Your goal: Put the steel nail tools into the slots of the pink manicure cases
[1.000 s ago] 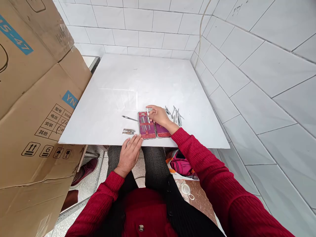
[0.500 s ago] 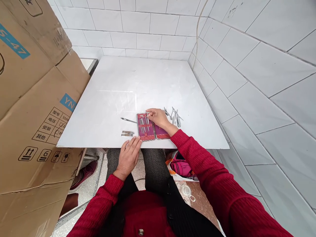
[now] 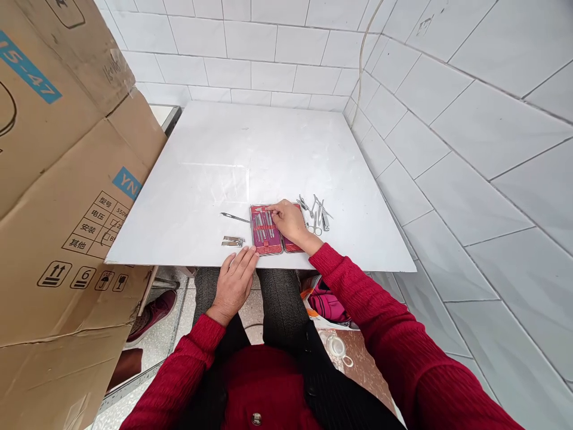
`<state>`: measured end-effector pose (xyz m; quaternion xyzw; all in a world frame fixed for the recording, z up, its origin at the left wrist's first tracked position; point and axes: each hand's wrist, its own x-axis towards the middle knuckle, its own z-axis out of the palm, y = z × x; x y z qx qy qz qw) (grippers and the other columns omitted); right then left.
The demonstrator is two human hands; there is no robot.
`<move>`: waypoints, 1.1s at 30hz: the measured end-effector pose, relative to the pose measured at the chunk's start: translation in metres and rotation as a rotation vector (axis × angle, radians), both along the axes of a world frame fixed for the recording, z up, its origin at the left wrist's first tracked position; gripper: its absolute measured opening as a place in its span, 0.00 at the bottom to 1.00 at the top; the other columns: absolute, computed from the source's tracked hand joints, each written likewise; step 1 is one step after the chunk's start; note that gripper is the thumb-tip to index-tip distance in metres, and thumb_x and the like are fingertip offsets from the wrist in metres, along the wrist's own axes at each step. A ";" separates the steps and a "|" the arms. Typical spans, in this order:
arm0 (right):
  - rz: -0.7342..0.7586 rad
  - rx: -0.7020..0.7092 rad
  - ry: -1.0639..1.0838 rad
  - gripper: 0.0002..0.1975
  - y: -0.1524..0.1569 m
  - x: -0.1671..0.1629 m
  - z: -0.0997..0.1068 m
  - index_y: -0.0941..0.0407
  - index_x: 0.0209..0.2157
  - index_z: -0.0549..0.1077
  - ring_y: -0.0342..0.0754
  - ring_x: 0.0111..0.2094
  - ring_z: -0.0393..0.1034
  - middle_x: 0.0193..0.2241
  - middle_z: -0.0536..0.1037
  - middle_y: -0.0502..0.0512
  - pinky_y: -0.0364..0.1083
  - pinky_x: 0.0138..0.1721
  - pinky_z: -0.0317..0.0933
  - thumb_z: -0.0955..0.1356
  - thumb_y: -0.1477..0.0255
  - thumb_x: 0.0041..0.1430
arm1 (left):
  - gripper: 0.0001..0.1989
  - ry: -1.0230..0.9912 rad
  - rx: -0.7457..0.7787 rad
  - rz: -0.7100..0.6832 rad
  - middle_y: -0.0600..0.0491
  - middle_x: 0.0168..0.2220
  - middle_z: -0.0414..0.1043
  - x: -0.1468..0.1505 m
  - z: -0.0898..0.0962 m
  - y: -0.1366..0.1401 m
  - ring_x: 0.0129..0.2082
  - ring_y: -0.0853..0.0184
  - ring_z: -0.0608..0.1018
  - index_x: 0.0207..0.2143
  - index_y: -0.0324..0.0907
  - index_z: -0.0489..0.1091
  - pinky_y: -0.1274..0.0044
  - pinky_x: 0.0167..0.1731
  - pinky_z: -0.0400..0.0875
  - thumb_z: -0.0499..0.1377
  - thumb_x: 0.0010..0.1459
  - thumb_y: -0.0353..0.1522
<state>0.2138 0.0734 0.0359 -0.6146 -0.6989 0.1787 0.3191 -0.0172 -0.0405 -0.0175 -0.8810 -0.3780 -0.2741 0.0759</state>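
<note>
A red and purple manicure case [image 3: 271, 246] lies unfolded near the table's front edge. Slim metal tools [image 3: 260, 227] stand in a row in its left half. My right hand [image 3: 290, 222] reaches over the case and hides much of the right half. Its fingers are drawn together at the top of the row; what they hold, if anything, is hidden. My left hand [image 3: 233, 280] rests flat on the table edge, fingertips at the case's lower left corner. Left of the case lie nail clippers [image 3: 233, 241] and a thin pointed metal tool [image 3: 235, 217].
Right of the case lie small scissors [image 3: 314, 229], another nail clipper [image 3: 325, 222] and several metal tools. A large cardboard box [image 3: 67, 179] borders the white table [image 3: 215, 137] on the left. Tiled walls [image 3: 447, 149] stand behind and to the right.
My right hand has moved slightly down and its fingers sit closer to the case. The scissors' handles now show beside it. My left hand stays in place.
</note>
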 end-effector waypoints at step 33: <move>0.241 -0.291 -0.822 0.15 0.022 -0.113 0.066 0.62 0.45 0.82 0.60 0.46 0.79 0.45 0.82 0.72 0.49 0.43 0.68 0.64 0.81 0.65 | 0.26 0.039 -0.005 0.024 0.44 0.68 0.65 0.000 -0.008 -0.006 0.70 0.59 0.64 0.68 0.37 0.62 0.63 0.67 0.58 0.51 0.69 0.25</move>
